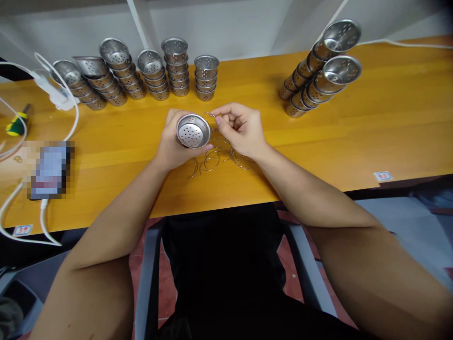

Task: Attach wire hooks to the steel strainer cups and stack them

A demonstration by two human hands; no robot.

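My left hand is wrapped round a perforated metal cup, its open top tilted toward me so the holed bottom shows. Just right of the cup's rim, my right hand pinches a thin bent wire between thumb and forefinger. The wire's tip reaches near the rim; I cannot tell whether they touch. Several loose curved wires lie on the table below and between the hands, partly hidden by the right hand.
Nested stacks of perforated cups line the back left. Two leaning stacks stand at the back right. To the left are a phone, white cables, a power strip and a screwdriver. Wooden tabletop underneath.
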